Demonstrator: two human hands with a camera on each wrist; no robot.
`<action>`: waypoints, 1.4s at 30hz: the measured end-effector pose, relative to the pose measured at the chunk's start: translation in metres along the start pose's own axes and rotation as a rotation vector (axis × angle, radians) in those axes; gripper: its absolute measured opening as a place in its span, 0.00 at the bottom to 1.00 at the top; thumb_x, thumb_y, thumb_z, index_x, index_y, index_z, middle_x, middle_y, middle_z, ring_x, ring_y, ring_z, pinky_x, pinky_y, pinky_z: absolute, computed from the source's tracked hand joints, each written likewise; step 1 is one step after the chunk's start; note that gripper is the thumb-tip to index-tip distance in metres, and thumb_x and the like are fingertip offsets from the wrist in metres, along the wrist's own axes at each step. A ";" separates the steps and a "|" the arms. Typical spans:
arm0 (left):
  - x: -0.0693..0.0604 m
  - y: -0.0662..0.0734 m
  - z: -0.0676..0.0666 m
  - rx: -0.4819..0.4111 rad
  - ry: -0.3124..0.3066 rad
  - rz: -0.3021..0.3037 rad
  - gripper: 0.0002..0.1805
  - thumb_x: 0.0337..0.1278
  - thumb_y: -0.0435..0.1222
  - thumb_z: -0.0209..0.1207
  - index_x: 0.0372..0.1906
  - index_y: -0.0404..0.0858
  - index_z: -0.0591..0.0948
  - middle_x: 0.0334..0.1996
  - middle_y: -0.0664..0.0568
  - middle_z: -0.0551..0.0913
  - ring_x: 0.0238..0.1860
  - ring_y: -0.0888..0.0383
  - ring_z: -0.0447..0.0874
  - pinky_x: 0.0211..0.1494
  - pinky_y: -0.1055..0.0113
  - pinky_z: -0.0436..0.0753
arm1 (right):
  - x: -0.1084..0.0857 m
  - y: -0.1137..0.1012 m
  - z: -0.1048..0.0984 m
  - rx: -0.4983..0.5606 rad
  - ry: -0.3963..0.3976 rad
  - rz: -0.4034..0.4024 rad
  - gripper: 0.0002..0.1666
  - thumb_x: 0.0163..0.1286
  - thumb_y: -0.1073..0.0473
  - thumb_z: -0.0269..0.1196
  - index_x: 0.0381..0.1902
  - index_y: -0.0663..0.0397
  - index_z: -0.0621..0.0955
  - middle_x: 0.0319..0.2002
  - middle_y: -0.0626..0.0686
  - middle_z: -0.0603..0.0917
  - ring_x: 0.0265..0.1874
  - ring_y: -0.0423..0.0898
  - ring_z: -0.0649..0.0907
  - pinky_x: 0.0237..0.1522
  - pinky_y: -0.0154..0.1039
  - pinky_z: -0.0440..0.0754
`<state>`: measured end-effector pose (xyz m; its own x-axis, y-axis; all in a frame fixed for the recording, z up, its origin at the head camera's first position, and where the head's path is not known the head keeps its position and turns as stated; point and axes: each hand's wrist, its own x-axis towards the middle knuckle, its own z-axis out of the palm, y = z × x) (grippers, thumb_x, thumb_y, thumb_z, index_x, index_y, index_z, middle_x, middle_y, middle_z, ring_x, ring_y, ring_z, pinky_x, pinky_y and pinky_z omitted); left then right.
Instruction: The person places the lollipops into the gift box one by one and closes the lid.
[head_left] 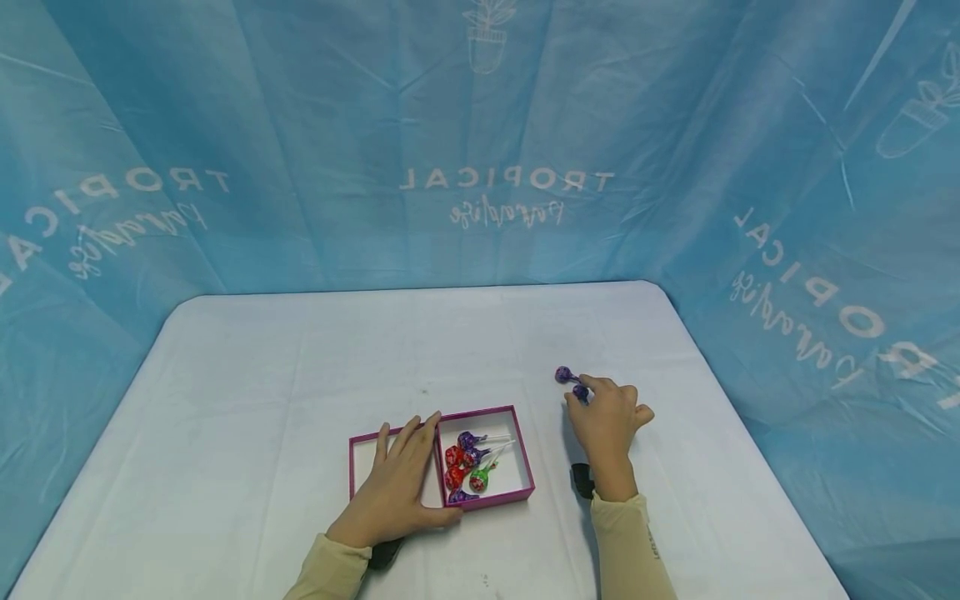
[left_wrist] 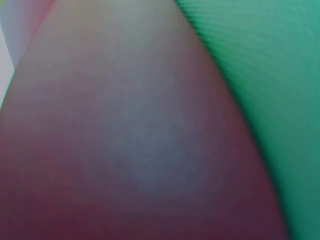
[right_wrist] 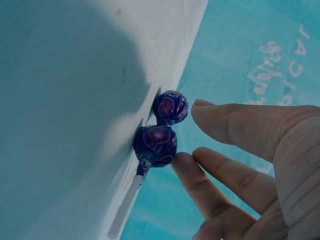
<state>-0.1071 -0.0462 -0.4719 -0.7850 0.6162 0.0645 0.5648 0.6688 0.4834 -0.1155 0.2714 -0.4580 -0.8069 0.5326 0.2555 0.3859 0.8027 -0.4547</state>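
Note:
A shallow magenta-edged box (head_left: 531, 482) with two compartments lies on the table. Its right compartment holds several wrapped lollipops, among them a green one (head_left: 479, 480), a red one (head_left: 454, 477) and purple ones. My left hand (head_left: 401, 483) rests across the left compartment, fingers spread to the back rim and thumb at the front edge. Two purple lollipops lie right of the box: a farther one (head_left: 563, 375) and a nearer one (right_wrist: 156, 145). Around the nearer one my right hand (head_left: 609, 417) holds thumb and fingers apart; a fingertip meets or nearly meets its wrapper.
A white cloth covers the table (head_left: 247, 375). Blue printed curtains (head_left: 360, 250) hang behind it and along both sides. In the left wrist view, blurred skin and green cloth fill nearly everything.

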 end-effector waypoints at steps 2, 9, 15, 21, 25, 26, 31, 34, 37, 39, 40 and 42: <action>0.000 0.000 0.000 -0.004 -0.002 -0.003 0.74 0.36 0.71 0.69 0.82 0.41 0.42 0.78 0.48 0.60 0.80 0.44 0.47 0.78 0.36 0.33 | 0.000 0.000 0.000 -0.002 -0.001 0.002 0.25 0.61 0.54 0.72 0.55 0.57 0.86 0.55 0.62 0.85 0.49 0.62 0.74 0.49 0.64 0.57; 0.001 0.000 0.001 -0.008 0.020 0.003 0.74 0.35 0.70 0.69 0.82 0.41 0.44 0.78 0.48 0.61 0.80 0.44 0.48 0.78 0.36 0.34 | 0.002 0.000 -0.001 0.001 0.004 -0.006 0.25 0.60 0.55 0.72 0.55 0.57 0.86 0.55 0.62 0.85 0.49 0.62 0.74 0.49 0.64 0.57; 0.001 0.000 0.002 -0.005 0.041 0.009 0.74 0.34 0.71 0.70 0.82 0.41 0.44 0.77 0.48 0.62 0.80 0.45 0.50 0.78 0.36 0.35 | 0.001 0.002 -0.001 0.007 0.034 -0.014 0.24 0.59 0.56 0.74 0.53 0.57 0.86 0.54 0.62 0.86 0.48 0.62 0.74 0.48 0.64 0.58; -0.003 0.000 0.003 -0.012 0.042 0.003 0.74 0.34 0.70 0.71 0.82 0.41 0.46 0.77 0.48 0.62 0.79 0.44 0.51 0.78 0.35 0.37 | -0.001 0.004 0.003 -0.004 0.033 -0.006 0.24 0.58 0.55 0.74 0.53 0.57 0.87 0.53 0.62 0.86 0.46 0.62 0.75 0.46 0.63 0.58; -0.006 0.000 0.003 -0.020 0.042 0.004 0.73 0.34 0.69 0.71 0.82 0.41 0.46 0.77 0.48 0.62 0.79 0.43 0.51 0.78 0.34 0.37 | -0.003 0.008 0.004 -0.005 0.032 -0.001 0.24 0.58 0.55 0.74 0.52 0.58 0.87 0.53 0.61 0.86 0.45 0.62 0.75 0.46 0.62 0.58; -0.005 0.000 0.003 -0.023 0.048 0.008 0.74 0.34 0.69 0.71 0.82 0.41 0.46 0.77 0.48 0.62 0.79 0.43 0.51 0.77 0.34 0.38 | -0.003 0.008 0.004 -0.004 0.037 -0.003 0.24 0.58 0.55 0.74 0.51 0.58 0.87 0.53 0.61 0.86 0.45 0.62 0.75 0.46 0.62 0.58; -0.002 0.000 0.004 -0.031 0.047 0.012 0.74 0.34 0.69 0.71 0.82 0.42 0.45 0.77 0.48 0.62 0.80 0.44 0.50 0.78 0.35 0.38 | -0.001 0.010 0.002 -0.002 0.047 -0.016 0.23 0.58 0.55 0.73 0.50 0.60 0.87 0.51 0.62 0.87 0.43 0.62 0.75 0.44 0.61 0.58; 0.000 0.000 0.003 -0.029 0.018 0.001 0.74 0.35 0.70 0.70 0.82 0.42 0.44 0.78 0.48 0.60 0.80 0.44 0.48 0.78 0.36 0.36 | 0.000 0.011 0.002 -0.012 0.041 -0.005 0.23 0.59 0.55 0.73 0.50 0.60 0.87 0.50 0.63 0.87 0.43 0.62 0.76 0.44 0.61 0.59; 0.001 0.000 0.001 -0.022 -0.012 -0.011 0.74 0.36 0.71 0.69 0.82 0.42 0.43 0.79 0.48 0.59 0.80 0.44 0.47 0.79 0.36 0.34 | 0.000 0.011 0.003 -0.021 0.031 0.018 0.23 0.58 0.54 0.73 0.50 0.60 0.87 0.50 0.63 0.87 0.43 0.62 0.76 0.45 0.60 0.59; 0.001 0.000 0.000 -0.022 -0.023 -0.012 0.74 0.36 0.71 0.69 0.82 0.42 0.42 0.79 0.48 0.58 0.81 0.43 0.46 0.78 0.36 0.34 | 0.001 0.012 0.003 -0.021 0.028 0.023 0.23 0.58 0.54 0.73 0.50 0.60 0.87 0.49 0.63 0.87 0.43 0.62 0.76 0.44 0.60 0.60; 0.001 0.000 -0.001 -0.021 -0.028 -0.013 0.74 0.36 0.71 0.69 0.82 0.42 0.41 0.79 0.48 0.58 0.81 0.43 0.46 0.78 0.36 0.34 | 0.001 0.011 0.002 -0.016 0.028 0.023 0.23 0.58 0.54 0.73 0.49 0.60 0.88 0.49 0.63 0.87 0.42 0.62 0.76 0.44 0.60 0.60; 0.001 0.001 -0.001 -0.021 -0.028 -0.012 0.74 0.36 0.71 0.69 0.82 0.43 0.41 0.79 0.48 0.58 0.81 0.43 0.46 0.78 0.36 0.34 | 0.001 0.011 0.002 -0.015 0.025 0.018 0.23 0.58 0.54 0.74 0.49 0.60 0.88 0.48 0.63 0.87 0.42 0.62 0.76 0.44 0.60 0.60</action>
<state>-0.1079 -0.0458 -0.4703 -0.7844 0.6193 0.0342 0.5494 0.6680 0.5020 -0.1131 0.2805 -0.4646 -0.7884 0.5534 0.2685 0.4073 0.7968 -0.4463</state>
